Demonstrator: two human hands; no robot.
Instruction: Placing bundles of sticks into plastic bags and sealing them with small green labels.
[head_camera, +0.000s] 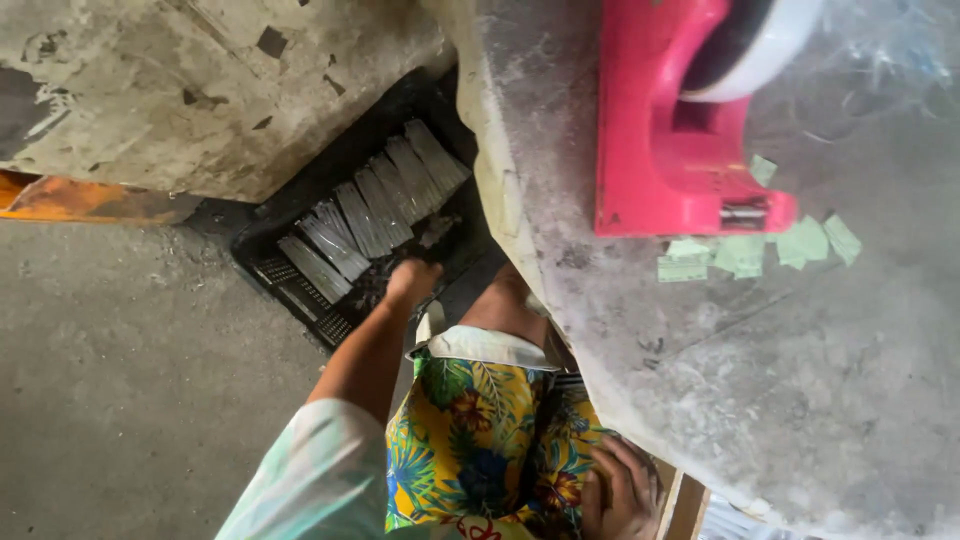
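My left hand (412, 281) reaches down into a black plastic tray (262, 250) on the floor. Its fingers curl down among the tray's contents and are hidden from me. Several bundles of thin silvery sticks (375, 205) lie side by side in the tray, just beyond the hand. My right hand (620, 488) rests with fingers apart on my floral shorts (470, 440), under the edge of the grey worktable (800, 380). Nothing shows in it.
A red tape dispenser (665, 150) with a white roll (760, 50) stands on the worktable. Several small green paper pieces (745, 250) lie beside it. A dirty slab (200, 90) overhangs the tray, with an orange part (80, 200) below it. The floor (120, 380) is grey concrete.
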